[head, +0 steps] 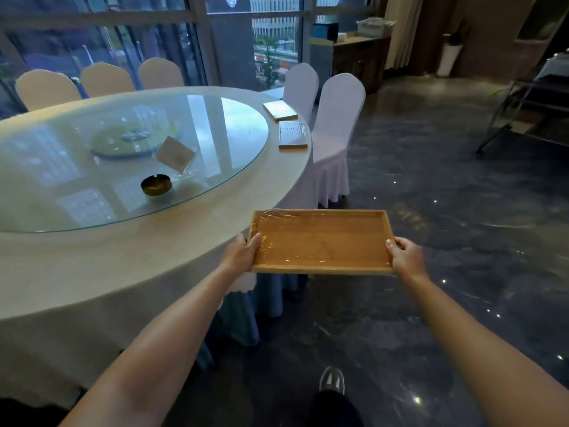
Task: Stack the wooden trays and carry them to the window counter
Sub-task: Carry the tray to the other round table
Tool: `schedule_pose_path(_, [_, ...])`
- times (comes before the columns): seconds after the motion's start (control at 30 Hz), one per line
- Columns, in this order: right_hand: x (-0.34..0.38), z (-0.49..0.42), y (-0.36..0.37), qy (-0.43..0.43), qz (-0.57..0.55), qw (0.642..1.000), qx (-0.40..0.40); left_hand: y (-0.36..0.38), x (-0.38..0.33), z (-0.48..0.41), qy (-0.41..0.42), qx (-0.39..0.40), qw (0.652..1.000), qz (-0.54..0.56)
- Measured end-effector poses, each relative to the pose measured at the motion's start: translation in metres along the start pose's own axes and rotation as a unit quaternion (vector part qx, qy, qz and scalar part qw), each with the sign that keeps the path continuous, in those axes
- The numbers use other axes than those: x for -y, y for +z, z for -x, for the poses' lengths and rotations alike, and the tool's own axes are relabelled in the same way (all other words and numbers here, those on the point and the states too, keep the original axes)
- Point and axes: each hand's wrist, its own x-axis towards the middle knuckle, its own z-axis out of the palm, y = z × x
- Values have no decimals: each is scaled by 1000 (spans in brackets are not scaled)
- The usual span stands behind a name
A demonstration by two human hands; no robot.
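Observation:
I hold a wooden tray [321,240] wrapped in clear film, level in the air just off the right edge of the round table [92,272]. My left hand [244,249] grips its left short side and my right hand [405,255] grips its right short side. Two more trays lie on the table's far right rim, one [293,134] nearer and one [279,109] behind it; both reflect the window light. The window counter [358,44] stands far back by the glass, to the right of the table.
A glass turntable [215,167] covers the table, carrying a dark ashtray [155,185] and a card stand [176,158]. White-covered chairs [334,131] stand beside the far trays. A metal trolley [529,109] is at the right. Dark glossy floor [431,195] stretches ahead; my shoe [332,380] shows below.

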Motion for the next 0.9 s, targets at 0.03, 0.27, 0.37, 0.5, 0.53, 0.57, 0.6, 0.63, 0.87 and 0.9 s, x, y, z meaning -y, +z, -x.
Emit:
schedule_pose_path(0.03, [0,-28,9,0,-3,1000,1,7,-6,-25,0,-5,1000,-4])
schedule_pose_path(0.27, [38,-240,55,-31,-10,999,17,40,-75,-211,-17,-15,999,-30])
schedule_pose_path(0.37, [65,-321,72,-36,-11,999,34,46,-105,-278,-25,-21,999,-38])
schedule_pose_path(0.5, [87,-409,103,-37,-14,998,57,48,-135,-357,-37,-35,998,-34])
schedule_pose_path(0.53, [90,-431,112,-39,-15,997,63,50,-141,-377,-41,-39,998,-33])
schedule_pose_path(0.57, [92,-452,122,-41,-15,997,68,52,-145,-398,-48,-40,998,-32])
schedule_pose_path(0.6, [93,-474,133,-43,-15,996,73,56,-148,-419,-56,-37,997,-30])
schedule_pose_path(0.63, [94,-498,144,-46,-14,996,77,60,-150,-442,-66,-30,997,-25])
schedule_pose_path(0.87, [119,-675,226,-44,-5,991,130,86,-167,-606,-112,-19,993,22])
schedule_pose_path(0.9, [126,-699,238,-41,-8,989,140,87,-172,-627,-114,-26,993,30])
